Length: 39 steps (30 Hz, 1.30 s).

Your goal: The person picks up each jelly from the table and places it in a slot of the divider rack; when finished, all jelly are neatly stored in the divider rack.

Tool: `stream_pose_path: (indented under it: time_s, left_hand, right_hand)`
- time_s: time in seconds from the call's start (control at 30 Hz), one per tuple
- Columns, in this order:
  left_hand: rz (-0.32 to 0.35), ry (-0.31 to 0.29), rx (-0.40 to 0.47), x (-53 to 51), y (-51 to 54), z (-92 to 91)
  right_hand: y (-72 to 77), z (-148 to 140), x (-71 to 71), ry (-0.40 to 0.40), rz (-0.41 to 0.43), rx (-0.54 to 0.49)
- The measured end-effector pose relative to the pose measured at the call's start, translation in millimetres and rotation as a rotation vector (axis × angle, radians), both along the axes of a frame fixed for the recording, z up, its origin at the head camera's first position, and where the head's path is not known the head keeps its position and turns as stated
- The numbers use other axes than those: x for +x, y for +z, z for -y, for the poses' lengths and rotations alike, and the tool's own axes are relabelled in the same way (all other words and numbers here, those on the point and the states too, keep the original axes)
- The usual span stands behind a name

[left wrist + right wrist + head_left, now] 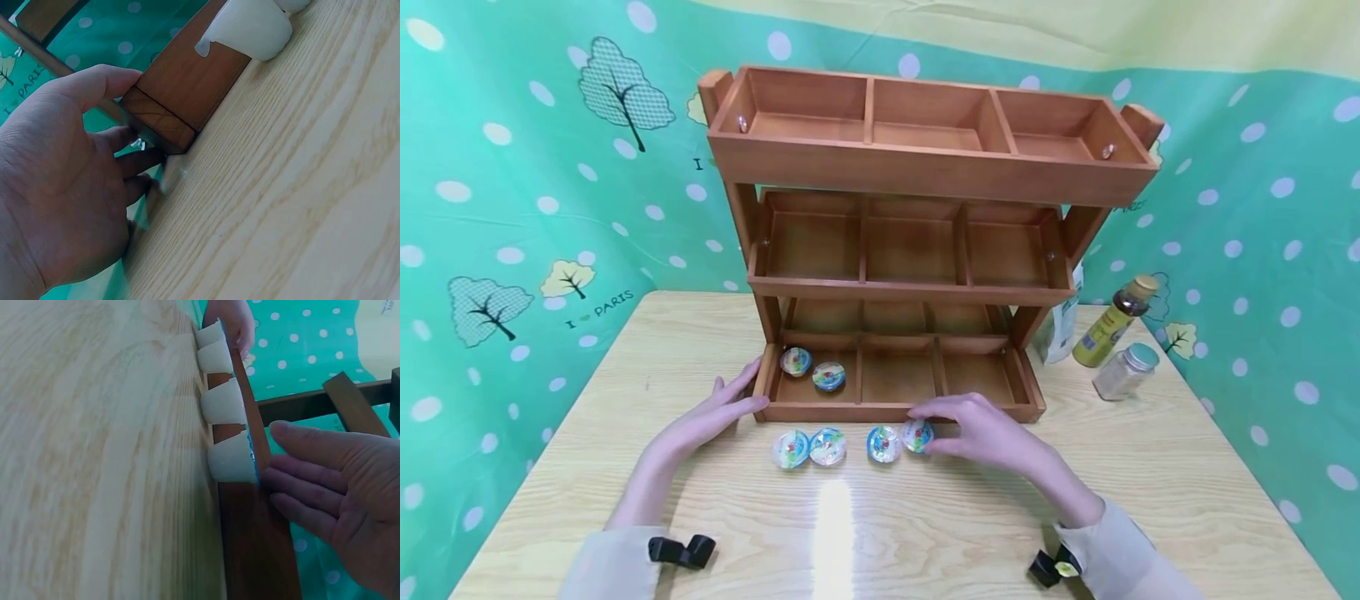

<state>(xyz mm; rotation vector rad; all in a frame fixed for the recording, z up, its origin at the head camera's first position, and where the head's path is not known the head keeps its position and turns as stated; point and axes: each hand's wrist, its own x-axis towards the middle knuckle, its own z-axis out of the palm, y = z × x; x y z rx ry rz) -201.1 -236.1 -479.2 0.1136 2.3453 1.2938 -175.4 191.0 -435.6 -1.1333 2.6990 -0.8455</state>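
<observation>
Beside the lower tray's left front corner, my left hand (pixel 718 414) touches the wooden rack (pixel 880 412), its thumb on the corner and its fingers along the outer side. Small white cups with printed foil lids stand in a row before the rack: a left pair, including a cup (pixel 791 449), and a right pair. Over the rightmost cup (pixel 917 435) is my right hand (pixel 981 429), thumb and fingers spread around it; in the right wrist view the fingertips (pixel 270 475) are close to its lid. Two more cups, one being a cup (pixel 829 377), lie in the lower tray's left compartment.
Two upper trays (pixel 925 171) of the rack overhang the lower one. Right of the rack stand a dark-topped bottle with a yellow label (pixel 1108 325), a clear jar with a teal lid (pixel 1126 372) and a pale pouch (pixel 1060 329). Patterned green cloth (pixel 550 208) encloses the table.
</observation>
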Motion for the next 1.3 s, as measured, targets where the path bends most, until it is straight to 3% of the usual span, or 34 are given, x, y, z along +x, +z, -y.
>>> stream_pose_path:
  time_s: [0.2,0.4,0.93,1.3]
  left_hand:
    - [-0.001,0.002,0.009,-2.4,-1.1,-1.8]
    - [-0.007,0.004,0.006,-3.2,-1.3,-3.4]
    - [-0.006,0.003,0.036,-0.3,-0.4,-2.7]
    - [0.002,0.011,0.02,0.7,-1.6,-0.8]
  right_hand:
    - [6.5,-3.8,4.0,-0.051,-0.063,0.092]
    - [7.3,-4.4,4.6,-0.088,-0.07,0.159]
    - [-9.5,7.1,5.0,-0.113,-0.107,0.192]
    - [-10.6,9.5,4.2,-0.124,-0.086,0.183]
